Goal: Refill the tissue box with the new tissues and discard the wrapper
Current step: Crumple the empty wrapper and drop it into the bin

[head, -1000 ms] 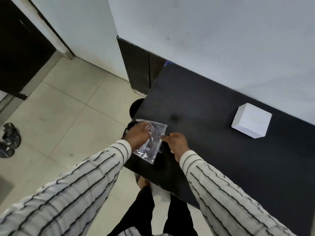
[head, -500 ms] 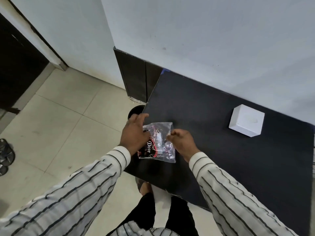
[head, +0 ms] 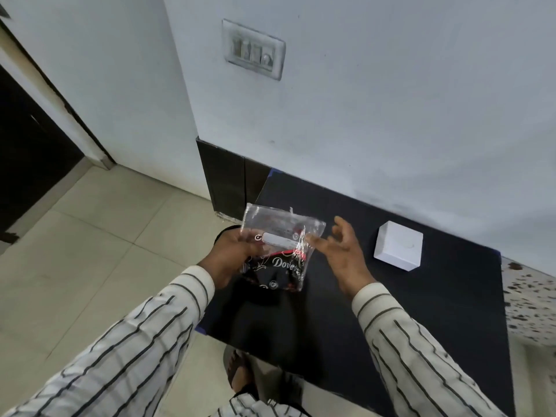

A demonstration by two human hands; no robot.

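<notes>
Left hand grips clear tissue wrapper above black table; right hand open-fingered, thumb touching wrapper's edge.

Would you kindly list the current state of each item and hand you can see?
Wrapper: clear plastic, crumpled, held up off the table.
Left hand: gripping the wrapper.
Right hand: open, fingertip at the wrapper's edge.
Tissue box: closed, resting on the black table.

A plain room of a home is showing here: beige floor tiles are running to a dark doorway, a switch plate is sitting on the white painted wall, and a black worktop is standing against it.
</notes>
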